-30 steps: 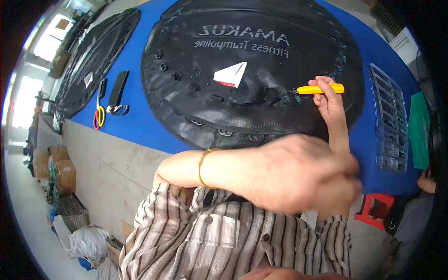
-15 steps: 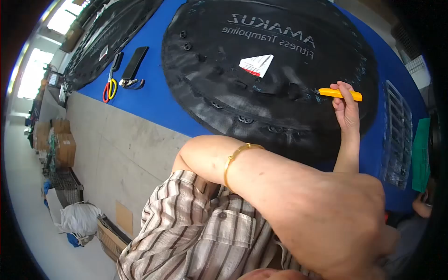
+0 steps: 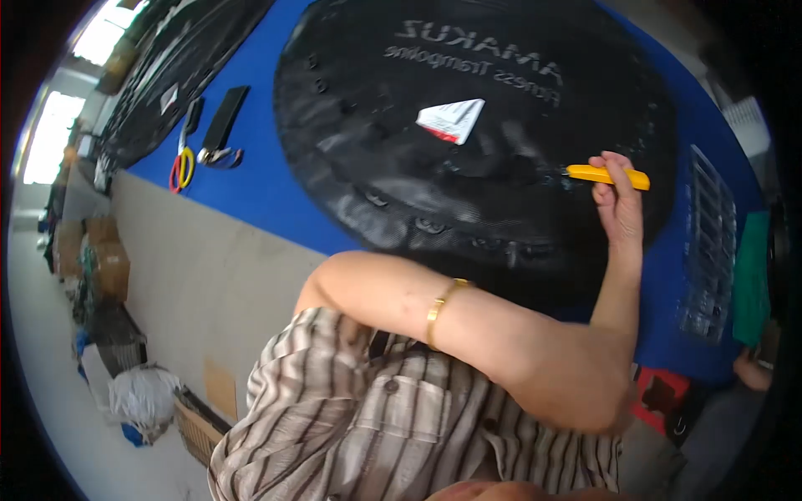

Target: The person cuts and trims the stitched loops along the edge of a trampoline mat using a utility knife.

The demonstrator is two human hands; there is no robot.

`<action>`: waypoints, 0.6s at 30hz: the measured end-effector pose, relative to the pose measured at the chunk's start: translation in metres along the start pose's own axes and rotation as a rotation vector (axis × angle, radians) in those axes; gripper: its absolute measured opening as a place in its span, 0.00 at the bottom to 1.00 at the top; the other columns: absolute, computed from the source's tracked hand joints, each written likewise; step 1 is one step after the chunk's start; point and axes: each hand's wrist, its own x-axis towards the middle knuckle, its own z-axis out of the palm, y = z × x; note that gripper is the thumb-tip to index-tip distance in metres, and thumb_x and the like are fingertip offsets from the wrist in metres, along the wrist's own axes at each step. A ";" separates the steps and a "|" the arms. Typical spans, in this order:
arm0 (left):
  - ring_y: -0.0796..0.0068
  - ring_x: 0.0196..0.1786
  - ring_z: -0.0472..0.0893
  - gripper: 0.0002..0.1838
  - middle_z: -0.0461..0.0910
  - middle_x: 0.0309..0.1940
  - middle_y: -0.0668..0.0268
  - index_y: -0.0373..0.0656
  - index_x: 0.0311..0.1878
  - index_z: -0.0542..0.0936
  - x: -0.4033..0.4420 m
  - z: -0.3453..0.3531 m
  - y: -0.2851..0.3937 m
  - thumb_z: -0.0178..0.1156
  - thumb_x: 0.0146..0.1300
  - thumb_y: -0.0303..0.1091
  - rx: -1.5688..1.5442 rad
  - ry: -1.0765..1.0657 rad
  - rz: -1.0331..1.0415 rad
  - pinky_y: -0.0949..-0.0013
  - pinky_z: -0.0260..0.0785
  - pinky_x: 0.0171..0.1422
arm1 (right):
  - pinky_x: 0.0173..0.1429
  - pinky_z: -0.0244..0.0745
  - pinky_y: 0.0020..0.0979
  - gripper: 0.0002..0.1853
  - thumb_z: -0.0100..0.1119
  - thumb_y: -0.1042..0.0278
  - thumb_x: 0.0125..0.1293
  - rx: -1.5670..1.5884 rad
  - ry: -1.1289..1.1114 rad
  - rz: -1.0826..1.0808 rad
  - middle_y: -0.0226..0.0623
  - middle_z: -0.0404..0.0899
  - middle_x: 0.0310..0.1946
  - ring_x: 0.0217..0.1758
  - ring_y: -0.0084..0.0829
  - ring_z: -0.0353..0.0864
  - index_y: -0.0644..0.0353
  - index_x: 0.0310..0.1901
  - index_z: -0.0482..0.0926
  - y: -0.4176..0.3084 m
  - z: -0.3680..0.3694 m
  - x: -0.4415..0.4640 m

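My right hand [image 3: 620, 192] is closed around a yellow utility knife [image 3: 608, 176], its tip pointing left just over the black trampoline mat [image 3: 368, 125]. The mat has mirror-reading grey lettering and lies on a blue table [image 3: 263, 188]. A white label with a red corner [image 3: 451, 121] rests on the mat, left of the knife. My left hand [image 3: 576, 392] is across my body, by my right forearm; its fingers are blurred and hidden. A gold bracelet circles that wrist.
Scissors with red and yellow handles [image 3: 182, 167] and a black flat case [image 3: 225, 117] lie on the table's left. Another black mat [image 3: 167, 67] lies farther left. A clear compartment tray [image 3: 710, 250] is at the right. Cardboard boxes [image 3: 109, 263] stand on the floor.
My left hand has drawn down and to the left, uncovering a red and black object behind it. My right hand keeps the knife at nearly the same spot.
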 end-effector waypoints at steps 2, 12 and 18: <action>0.56 0.30 0.82 0.12 0.79 0.32 0.57 0.37 0.39 0.78 -0.018 -0.005 -0.010 0.63 0.56 0.34 0.007 -0.043 -0.189 0.59 0.72 0.29 | 0.33 0.71 0.15 0.11 0.63 0.62 0.73 -0.046 -0.013 -0.008 0.40 0.83 0.44 0.27 0.14 0.73 0.57 0.52 0.79 -0.002 0.003 -0.003; 0.56 0.39 0.82 0.04 0.80 0.34 0.56 0.35 0.41 0.82 -0.090 -0.035 -0.063 0.61 0.65 0.24 0.293 0.451 -0.794 0.61 0.76 0.43 | 0.32 0.76 0.17 0.09 0.64 0.65 0.70 -0.030 -0.044 -0.008 0.40 0.86 0.41 0.27 0.16 0.78 0.56 0.47 0.80 -0.004 0.001 -0.001; 0.66 0.34 0.81 0.07 0.78 0.37 0.59 0.37 0.44 0.81 -0.117 -0.051 -0.104 0.65 0.68 0.30 0.413 0.595 -1.006 0.67 0.74 0.39 | 0.31 0.76 0.17 0.11 0.65 0.65 0.68 -0.041 -0.062 -0.019 0.41 0.87 0.41 0.25 0.16 0.79 0.59 0.47 0.80 -0.006 0.002 -0.002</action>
